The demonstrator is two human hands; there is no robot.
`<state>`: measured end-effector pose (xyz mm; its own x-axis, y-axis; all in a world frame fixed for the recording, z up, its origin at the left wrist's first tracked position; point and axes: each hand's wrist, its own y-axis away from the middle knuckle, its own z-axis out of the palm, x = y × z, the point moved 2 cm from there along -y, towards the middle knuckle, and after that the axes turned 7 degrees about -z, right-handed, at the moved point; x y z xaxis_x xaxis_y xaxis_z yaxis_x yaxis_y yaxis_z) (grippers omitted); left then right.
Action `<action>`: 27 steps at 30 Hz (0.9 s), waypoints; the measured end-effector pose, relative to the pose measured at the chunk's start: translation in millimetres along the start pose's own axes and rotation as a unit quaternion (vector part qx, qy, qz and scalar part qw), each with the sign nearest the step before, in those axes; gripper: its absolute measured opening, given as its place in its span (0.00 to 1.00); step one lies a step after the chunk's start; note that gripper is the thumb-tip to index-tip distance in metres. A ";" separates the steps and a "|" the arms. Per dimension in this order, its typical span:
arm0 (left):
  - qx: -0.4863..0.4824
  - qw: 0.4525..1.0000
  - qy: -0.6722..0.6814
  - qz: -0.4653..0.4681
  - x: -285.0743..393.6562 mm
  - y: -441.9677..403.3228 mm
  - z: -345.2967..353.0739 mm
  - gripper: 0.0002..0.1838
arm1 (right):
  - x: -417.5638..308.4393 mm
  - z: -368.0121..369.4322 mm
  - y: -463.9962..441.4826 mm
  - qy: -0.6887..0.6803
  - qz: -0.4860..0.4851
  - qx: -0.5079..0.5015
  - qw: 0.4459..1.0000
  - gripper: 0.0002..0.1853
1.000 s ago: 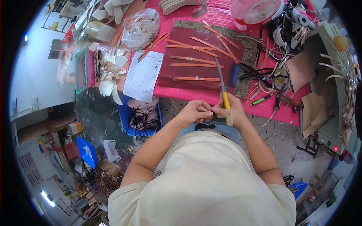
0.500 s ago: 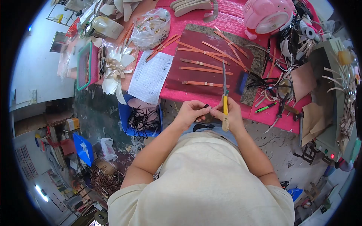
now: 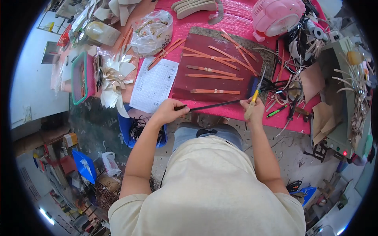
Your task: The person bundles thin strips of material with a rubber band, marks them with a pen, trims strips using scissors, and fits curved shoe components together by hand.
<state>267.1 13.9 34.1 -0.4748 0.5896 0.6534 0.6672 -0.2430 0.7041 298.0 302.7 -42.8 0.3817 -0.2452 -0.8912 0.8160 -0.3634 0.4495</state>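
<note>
A narrow black strip (image 3: 215, 105) is stretched nearly level in front of my waist, near the table's front edge. My left hand (image 3: 170, 111) pinches one end of it between thumb and fingers. At the other end, my right hand (image 3: 254, 109) grips the strip and also holds a yellow-handled knife (image 3: 255, 95), its long thin blade pointing up and away. Beyond the strip, several reddish-brown strips (image 3: 214, 77), some with pale bands around them, lie on a dark red board (image 3: 189, 88).
Written paper (image 3: 153, 84) and a plastic bag (image 3: 152, 33) lie left of the board. A blue bin (image 3: 125, 129) with black strips stands below the table's left part. A pink fan (image 3: 278, 17), green pen (image 3: 277, 111) and tangled cords are on the right.
My hands were together and have moved apart, left hand leftward and right hand rightward, drawing the black strip out between them. The knife moved right with my right hand and now tilts.
</note>
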 end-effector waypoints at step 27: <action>0.145 0.980 -0.113 0.081 -42.5 -84.2 -10.5 0.09 | 52.0 -8.2 -39.6 0.316 -0.022 0.162 0.935 0.21</action>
<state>225.1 1.2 -50.1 -0.2311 0.7250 0.6488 0.8740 -0.1382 0.4658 289.1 311.7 -107.5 0.6142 0.3186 -0.7220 0.7017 -0.6391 0.3149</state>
